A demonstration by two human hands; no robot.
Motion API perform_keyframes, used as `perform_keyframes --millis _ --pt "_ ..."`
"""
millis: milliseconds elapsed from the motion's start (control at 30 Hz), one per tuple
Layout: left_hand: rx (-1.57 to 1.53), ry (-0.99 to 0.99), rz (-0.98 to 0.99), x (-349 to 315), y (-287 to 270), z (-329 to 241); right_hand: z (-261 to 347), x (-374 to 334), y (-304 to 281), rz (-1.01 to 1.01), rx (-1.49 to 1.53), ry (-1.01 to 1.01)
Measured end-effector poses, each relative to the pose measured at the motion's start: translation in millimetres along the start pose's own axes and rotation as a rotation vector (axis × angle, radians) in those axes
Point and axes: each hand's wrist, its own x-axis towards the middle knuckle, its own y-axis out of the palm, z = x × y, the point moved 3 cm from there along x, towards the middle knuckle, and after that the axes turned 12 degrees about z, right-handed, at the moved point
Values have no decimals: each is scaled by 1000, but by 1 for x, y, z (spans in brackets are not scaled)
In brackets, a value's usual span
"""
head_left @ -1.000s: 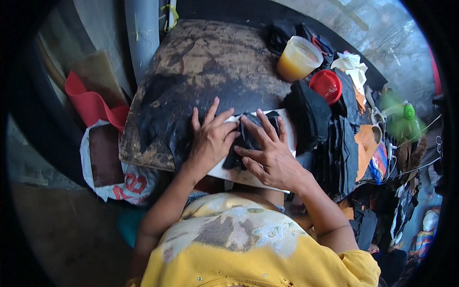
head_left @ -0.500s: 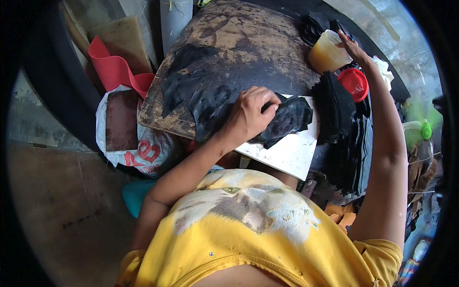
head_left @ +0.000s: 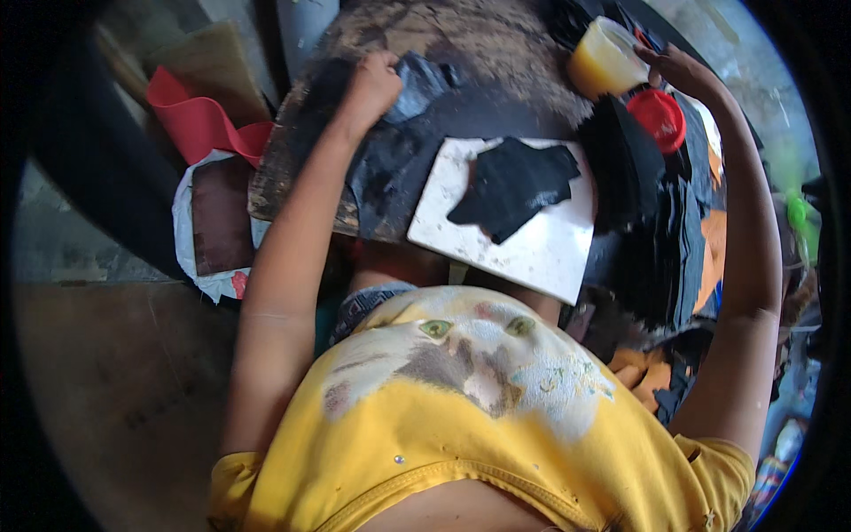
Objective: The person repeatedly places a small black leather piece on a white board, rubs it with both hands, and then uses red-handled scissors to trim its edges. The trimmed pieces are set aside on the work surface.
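Far left of the white board (head_left: 523,239), the left hand (head_left: 372,84) pinches a dark grey piece (head_left: 421,80). A black cut piece (head_left: 514,182) lies on the board. Right of it, the right hand (head_left: 678,71), fingers loosely open, touches the yellow tub (head_left: 603,62).

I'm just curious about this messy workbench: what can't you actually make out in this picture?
Head view only:
- Right hand: its fingertips are hidden behind the yellow cup.
- Left hand: its grip on the dark piece is hidden by its own knuckles.
- Pile at the right edge: blurred, cut off by the fisheye rim.
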Motion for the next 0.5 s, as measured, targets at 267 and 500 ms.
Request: perform_keyframes --millis 267,500 --pt "397 292 -72 -20 1 -19 234 -186 66 -466 349 -384" --pt "703 267 -30 -39 -2 -43 279 -182 149 -570 805 -24"
